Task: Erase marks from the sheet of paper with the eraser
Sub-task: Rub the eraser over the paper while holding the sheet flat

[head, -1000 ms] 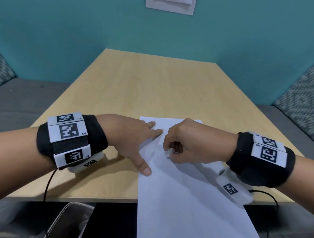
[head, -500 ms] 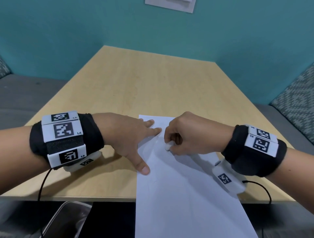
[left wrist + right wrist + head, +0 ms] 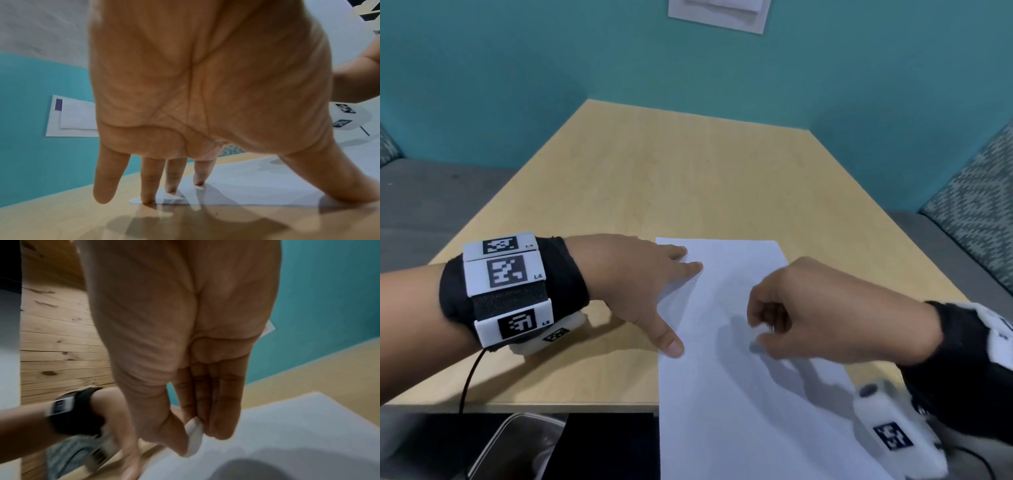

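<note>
A white sheet of paper (image 3: 729,394) lies on the wooden table (image 3: 654,178) and hangs over its near edge. My left hand (image 3: 654,284) lies flat with straight, spread fingers (image 3: 170,186) pressing the sheet's (image 3: 257,183) far left corner, thumb on its left edge. My right hand (image 3: 784,325) hovers over the middle of the sheet, lifted clear of it. It pinches a small white eraser (image 3: 194,437) between thumb and fingers (image 3: 222,418) above the paper (image 3: 287,426). No marks are plain on the sheet.
A teal wall stands behind the table, with a white notice (image 3: 717,13) fixed to it. Patterned cushions (image 3: 976,202) sit at the right on a grey bench. A metal container (image 3: 517,445) shows below the table's near edge at left.
My right hand has drawn back from beside the left fingertips, moving right and toward me and lifting off the sheet with the eraser. The left hand has stayed in place.
</note>
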The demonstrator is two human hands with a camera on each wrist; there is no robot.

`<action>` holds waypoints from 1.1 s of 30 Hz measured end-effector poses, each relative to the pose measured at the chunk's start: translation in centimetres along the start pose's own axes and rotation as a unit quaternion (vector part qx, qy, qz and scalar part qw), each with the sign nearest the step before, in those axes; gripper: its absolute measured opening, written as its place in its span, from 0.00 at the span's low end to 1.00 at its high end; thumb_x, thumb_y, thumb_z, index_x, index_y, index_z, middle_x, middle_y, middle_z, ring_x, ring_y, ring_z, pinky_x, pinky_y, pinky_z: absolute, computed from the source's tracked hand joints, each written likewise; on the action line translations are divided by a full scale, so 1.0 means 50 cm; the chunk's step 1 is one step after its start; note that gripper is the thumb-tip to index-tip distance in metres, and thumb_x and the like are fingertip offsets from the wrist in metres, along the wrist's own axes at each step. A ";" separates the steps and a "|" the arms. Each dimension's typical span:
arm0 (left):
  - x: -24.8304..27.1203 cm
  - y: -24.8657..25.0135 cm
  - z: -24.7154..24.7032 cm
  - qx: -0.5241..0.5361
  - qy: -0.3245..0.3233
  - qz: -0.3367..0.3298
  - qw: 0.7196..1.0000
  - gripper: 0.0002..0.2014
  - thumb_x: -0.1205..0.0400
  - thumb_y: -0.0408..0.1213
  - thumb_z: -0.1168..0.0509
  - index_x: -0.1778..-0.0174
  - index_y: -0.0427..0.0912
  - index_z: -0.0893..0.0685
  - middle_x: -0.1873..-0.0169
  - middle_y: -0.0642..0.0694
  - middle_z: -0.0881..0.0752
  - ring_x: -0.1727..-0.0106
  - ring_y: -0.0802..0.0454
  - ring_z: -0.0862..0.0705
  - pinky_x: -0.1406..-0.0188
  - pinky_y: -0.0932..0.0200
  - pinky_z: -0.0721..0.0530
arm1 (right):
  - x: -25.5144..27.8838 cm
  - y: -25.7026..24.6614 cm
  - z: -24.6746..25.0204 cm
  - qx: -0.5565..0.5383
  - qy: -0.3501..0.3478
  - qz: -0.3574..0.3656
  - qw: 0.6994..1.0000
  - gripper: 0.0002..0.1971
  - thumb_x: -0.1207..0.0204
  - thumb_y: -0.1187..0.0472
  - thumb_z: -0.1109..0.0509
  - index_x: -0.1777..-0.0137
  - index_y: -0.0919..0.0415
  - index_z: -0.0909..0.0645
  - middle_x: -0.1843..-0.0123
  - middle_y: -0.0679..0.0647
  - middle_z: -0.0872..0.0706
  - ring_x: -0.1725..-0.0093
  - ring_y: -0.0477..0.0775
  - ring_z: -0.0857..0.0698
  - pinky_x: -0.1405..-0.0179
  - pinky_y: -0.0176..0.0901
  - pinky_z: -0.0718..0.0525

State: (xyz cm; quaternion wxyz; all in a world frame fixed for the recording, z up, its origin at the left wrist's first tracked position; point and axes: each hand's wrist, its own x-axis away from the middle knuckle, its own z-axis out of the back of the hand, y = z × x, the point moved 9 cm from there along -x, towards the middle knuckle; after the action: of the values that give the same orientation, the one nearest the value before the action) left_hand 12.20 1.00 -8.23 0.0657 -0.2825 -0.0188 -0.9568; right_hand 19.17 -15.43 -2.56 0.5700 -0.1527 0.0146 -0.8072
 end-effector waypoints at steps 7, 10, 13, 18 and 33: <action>0.036 0.034 0.023 -0.076 0.035 0.019 0.996 0.41 0.26 0.86 0.42 0.36 0.53 0.20 0.48 0.55 0.24 0.47 0.50 0.18 0.45 0.46 0.13 | 0.046 0.039 -0.040 0.021 -0.002 -0.034 0.999 0.09 0.22 0.45 0.27 0.47 0.45 0.14 0.57 0.42 0.13 0.56 0.45 0.15 0.56 0.43 0.13; 0.047 0.045 0.030 -0.069 0.042 0.011 0.997 0.33 0.24 0.80 0.34 0.42 0.53 0.16 0.48 0.56 0.19 0.50 0.51 0.15 0.51 0.49 0.14 | 0.055 0.063 -0.032 0.009 -0.010 -0.050 0.999 0.06 0.23 0.48 0.27 0.48 0.45 0.13 0.60 0.43 0.12 0.58 0.44 0.14 0.58 0.43 0.13; 0.039 0.047 0.041 -0.014 0.047 -0.006 0.999 0.31 0.29 0.78 0.27 0.43 0.58 0.18 0.45 0.58 0.18 0.50 0.54 0.15 0.53 0.50 0.14 | 0.057 0.070 -0.026 0.010 -0.033 -0.049 0.998 0.07 0.23 0.48 0.26 0.48 0.44 0.13 0.58 0.41 0.12 0.57 0.43 0.13 0.57 0.42 0.12; -0.008 0.052 0.031 0.055 0.005 -0.057 0.997 0.64 0.37 0.82 0.24 0.07 0.71 0.48 0.07 0.69 0.54 0.07 0.57 0.44 0.11 0.43 0.33 | 0.038 0.072 -0.006 0.021 -0.039 -0.039 0.998 0.08 0.24 0.48 0.24 0.47 0.45 0.11 0.59 0.39 0.11 0.57 0.39 0.13 0.58 0.39 0.12; -0.030 0.066 -0.001 0.028 -0.039 -0.036 0.998 0.73 0.36 0.81 0.24 0.08 0.69 0.70 0.10 0.66 0.73 0.06 0.52 0.67 0.08 0.34 0.41 | -0.048 -0.026 -0.034 0.045 0.027 0.040 0.998 0.07 0.23 0.53 0.29 0.49 0.51 0.12 0.60 0.49 0.11 0.59 0.51 0.16 0.55 0.51 0.13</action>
State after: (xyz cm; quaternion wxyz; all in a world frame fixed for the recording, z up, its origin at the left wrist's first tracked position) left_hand 13.86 -2.08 -9.10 0.0383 -0.3173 -0.0582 -0.9458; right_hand 18.28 -12.99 -4.47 0.6075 -0.1042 -0.0007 -0.7875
